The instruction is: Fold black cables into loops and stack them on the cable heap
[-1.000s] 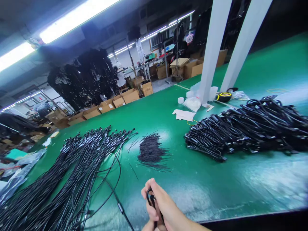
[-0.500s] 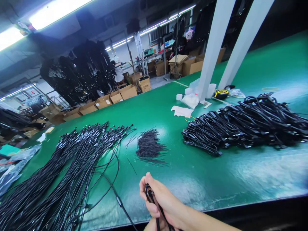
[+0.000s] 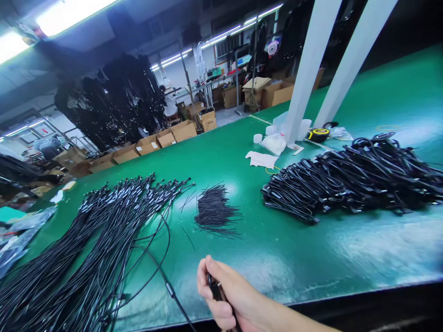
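Observation:
My right hand point(image 3: 230, 295) is closed around a folded black cable point(image 3: 215, 289) above the front edge of the green table. Only a short stretch of this cable shows between thumb and fingers; the rest drops out of the bottom of the view. My left hand is not in view. Just beyond the right hand lies a small pile of thin black ties point(image 3: 216, 207). To the left spreads a large bunch of long black cables point(image 3: 100, 249), with one strand curving toward the table's front edge. Coiled black cables point(image 3: 346, 180) are heaped to the right.
White posts point(image 3: 308, 78) rise from the green table point(image 3: 297, 258). Around their base are a yellow tape measure point(image 3: 318, 134), a clear bag point(image 3: 275, 144) and a white cloth point(image 3: 261, 160). Plastic bags point(image 3: 24, 235) lie at far left. Cardboard boxes point(image 3: 183, 131) line the far side.
My right hand has shifted slightly down and left and covers more of the cable. The part of another hand seen below it has dropped out of view. The piles are unchanged.

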The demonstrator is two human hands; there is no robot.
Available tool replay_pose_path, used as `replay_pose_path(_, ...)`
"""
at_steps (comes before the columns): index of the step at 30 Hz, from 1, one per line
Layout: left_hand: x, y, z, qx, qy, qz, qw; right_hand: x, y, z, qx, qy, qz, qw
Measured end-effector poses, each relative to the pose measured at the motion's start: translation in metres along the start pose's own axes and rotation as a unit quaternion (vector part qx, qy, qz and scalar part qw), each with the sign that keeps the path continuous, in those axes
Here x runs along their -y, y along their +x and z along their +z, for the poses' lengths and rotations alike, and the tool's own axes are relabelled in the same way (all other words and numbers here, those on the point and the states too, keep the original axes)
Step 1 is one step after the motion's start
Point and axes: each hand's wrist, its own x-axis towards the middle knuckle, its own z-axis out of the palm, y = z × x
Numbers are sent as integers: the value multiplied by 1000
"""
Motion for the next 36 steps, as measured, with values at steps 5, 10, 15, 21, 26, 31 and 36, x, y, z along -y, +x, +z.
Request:
replay_pose_path(5, -8, 36, -12, 14, 54, 39, 998, 4, 0, 0, 14, 14, -4, 1000)
replay_pose_path(10, 2, 52, -12, 30, 98, 86, 991, 11, -1, -2, 4, 14, -37, 999)
replay_pose_path(15, 21, 65, -15, 40, 142, 175, 974, 13, 0, -8, -5, 12, -13, 1000)
replay_pose_path(21, 19, 57, -10, 47, 32, 114, 992, 6, 5, -17, 17, 20, 29, 999)
replay_pose_path(26, 11, 33, -4, 32, -33, 15, 999, 6, 4, -20, 92, 40, 15, 995)
replay_pose_path(31, 16, 22, 2, 17, -48, 3, 999, 0, 1, -17, 208, 2, -8, 978)
replay_pose_path(36, 20, 20, 14, 21, -69, -21, 997, 8, 4, -23, 178, 26, -28, 983)
